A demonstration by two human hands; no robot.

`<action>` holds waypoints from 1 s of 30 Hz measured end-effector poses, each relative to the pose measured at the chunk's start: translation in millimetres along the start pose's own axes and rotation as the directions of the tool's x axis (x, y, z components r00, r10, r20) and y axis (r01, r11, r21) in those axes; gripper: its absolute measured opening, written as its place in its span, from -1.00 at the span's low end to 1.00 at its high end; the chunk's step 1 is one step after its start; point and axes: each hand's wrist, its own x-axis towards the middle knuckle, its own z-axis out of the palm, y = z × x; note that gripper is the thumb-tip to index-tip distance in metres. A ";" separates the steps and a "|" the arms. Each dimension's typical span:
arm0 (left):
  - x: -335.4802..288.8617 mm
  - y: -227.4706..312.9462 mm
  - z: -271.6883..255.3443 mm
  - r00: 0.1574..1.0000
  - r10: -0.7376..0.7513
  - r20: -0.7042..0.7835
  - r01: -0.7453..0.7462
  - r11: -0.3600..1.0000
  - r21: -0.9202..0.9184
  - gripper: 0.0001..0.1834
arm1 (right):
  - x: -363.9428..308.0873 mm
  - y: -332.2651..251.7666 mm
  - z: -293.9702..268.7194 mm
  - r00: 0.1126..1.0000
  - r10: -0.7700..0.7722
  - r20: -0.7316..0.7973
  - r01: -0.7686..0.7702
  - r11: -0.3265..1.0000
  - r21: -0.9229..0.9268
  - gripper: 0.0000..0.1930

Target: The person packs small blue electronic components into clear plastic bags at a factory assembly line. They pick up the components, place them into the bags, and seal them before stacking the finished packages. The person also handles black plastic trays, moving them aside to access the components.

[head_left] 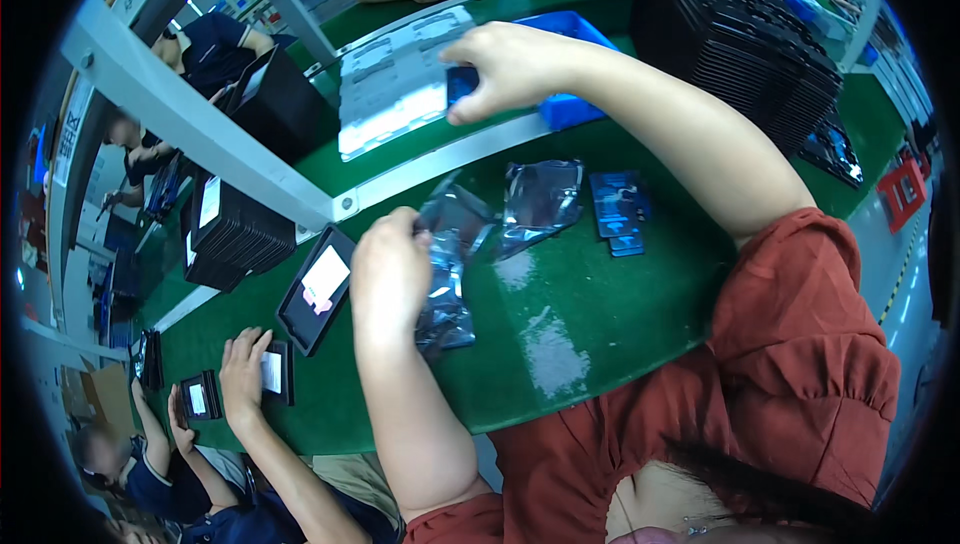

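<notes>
My left hand (388, 269) is curled at the edge of a shiny, see-through dark plastic bag (445, 304); its fingertips are partly hidden against the plastic. Stretched far across the green table, my right hand (515, 64) is open, thumb and fingers apart and nothing visible between them. It hovers at the gap between a pale grey tray (385, 94) and a blue bin (572, 114), partly covering both. Another shiny bag (542, 199) lies between my arms. Right of that bag rest small blue circuit boards (618, 212).
A black tray (318, 284) with a white sheet lies left of my left hand. Tall stacks of black trays (740, 54) stand far right. A white metal post (190, 114) rises at the left. Co-workers' hands (245, 374) are at the left and across the table.
</notes>
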 end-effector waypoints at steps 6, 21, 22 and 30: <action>-2.1 -21.9 -18.2 0.956 -0.122 -0.268 0.005 0.917 -0.399 -0.88 | -125.0 6.0 -10.7 0.993 -0.041 0.112 0.033 0.997 0.069 -0.29; -12.7 57.2 41.2 0.975 0.220 -0.023 -0.219 0.950 -0.223 -0.79 | -182.1 4.8 41.5 0.986 -0.130 0.101 0.129 0.991 0.020 -0.24; -17.1 59.9 35.7 0.985 0.172 -0.033 -0.175 0.958 -0.228 -0.82 | -183.3 3.2 42.0 0.987 -0.140 0.082 0.140 0.990 0.009 -0.27; -123.9 42.7 -33.3 0.929 -0.056 -0.367 -0.234 0.679 -0.696 -0.86 | -188.5 -1.3 40.9 0.993 -0.120 0.010 0.119 0.991 0.066 -0.34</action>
